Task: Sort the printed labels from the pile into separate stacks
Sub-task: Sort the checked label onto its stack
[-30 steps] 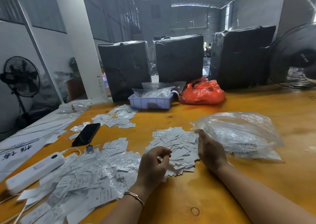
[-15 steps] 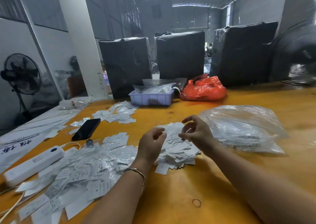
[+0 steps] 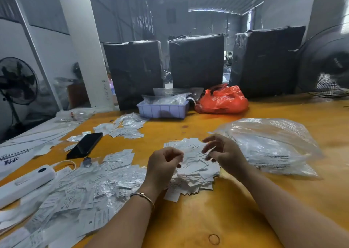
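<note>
A lavender tray (image 3: 162,111) stands on the yellow counter (image 3: 217,206) well beyond the central pile of labels (image 3: 194,169), and it holds crumpled clear plastic bags; what is in them cannot be told. Just right of the tray lies one orange bag (image 3: 223,101), its contents hidden. Right of the pile, touching its edge, lies one large clear plastic bag (image 3: 272,147) with printed sheets inside. Behind the tray stand three black wrapped bales (image 3: 134,72). Left of the pile lie a wide spread of bagged labels (image 3: 79,193), one black phone (image 3: 85,145) and one white power strip (image 3: 22,183); a smaller heap of labels (image 3: 124,127) lies between phone and tray. Both hands hover over the pile: the left hand (image 3: 162,164) has its fingers curled inward, and whether it pinches a label cannot be told; the right hand (image 3: 223,153) has loosely spread, bent fingers holding nothing visible. One rubber band (image 3: 214,239) lies near the counter's front edge.
</note>
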`<state>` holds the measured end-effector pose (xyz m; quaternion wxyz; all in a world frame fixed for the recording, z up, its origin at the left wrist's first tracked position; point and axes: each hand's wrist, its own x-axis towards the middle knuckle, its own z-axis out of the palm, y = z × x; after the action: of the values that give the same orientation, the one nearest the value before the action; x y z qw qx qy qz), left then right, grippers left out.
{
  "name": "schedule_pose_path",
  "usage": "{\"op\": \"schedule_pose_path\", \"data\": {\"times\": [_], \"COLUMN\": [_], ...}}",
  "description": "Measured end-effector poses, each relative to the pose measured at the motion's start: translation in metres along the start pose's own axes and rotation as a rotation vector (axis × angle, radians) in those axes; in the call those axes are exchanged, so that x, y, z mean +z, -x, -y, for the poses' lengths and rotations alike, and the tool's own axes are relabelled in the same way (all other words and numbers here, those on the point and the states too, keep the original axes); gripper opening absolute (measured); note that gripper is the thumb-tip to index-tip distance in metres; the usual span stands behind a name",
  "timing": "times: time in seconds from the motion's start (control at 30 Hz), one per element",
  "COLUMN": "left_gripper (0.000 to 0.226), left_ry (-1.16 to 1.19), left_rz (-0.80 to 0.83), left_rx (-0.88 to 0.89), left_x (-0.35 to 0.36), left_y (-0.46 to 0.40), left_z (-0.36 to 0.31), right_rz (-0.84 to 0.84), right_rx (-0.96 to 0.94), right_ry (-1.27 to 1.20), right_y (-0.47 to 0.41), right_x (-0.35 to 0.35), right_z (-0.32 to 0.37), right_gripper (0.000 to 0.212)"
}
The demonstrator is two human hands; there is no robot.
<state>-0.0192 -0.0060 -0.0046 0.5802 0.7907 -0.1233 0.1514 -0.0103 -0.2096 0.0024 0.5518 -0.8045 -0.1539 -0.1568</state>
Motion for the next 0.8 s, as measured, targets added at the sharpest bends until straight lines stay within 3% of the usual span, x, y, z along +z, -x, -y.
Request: {"op": "schedule_pose_path", "data": {"times": [0.17,0.37,0.57,0.7,0.8], "left_gripper": [0.013,0.011,0.008,0.013,0.014], "left_ry": [-0.048,-0.073,0.279,0.550,0.485], "left_rz": [-0.043,-0.083,-0.198,-0.202,-0.132], "left_rx": [-0.015,-0.052,-0.221,-0.311,-0.239], "left_x": [-0.023,-0.036,-0.017,0.000,0.008], "left_y": [0.004,-0.006,-0.017,-0.020,-0.011], "left_z": [0.003,-0.003,-0.010,-0.022,-0.021], "right_rz": [0.006,0.194,0.313,0.344,0.323], "right_rx": [-0.080,0.044,-0.079,-0.126,-0.153], "right_ry": [0.417,0.563,0.457,0.561,0.605], "right_y": [-0.005,-0.006,-0.003,-0.002,-0.001], "right_x": [-0.007,0.000,0.005,0.012,0.013], "right_z": [-0.013,-0.019,-0.008,-0.007,-0.010], "right_gripper": [0.028,0.035,0.040,0.025,0.015]}}
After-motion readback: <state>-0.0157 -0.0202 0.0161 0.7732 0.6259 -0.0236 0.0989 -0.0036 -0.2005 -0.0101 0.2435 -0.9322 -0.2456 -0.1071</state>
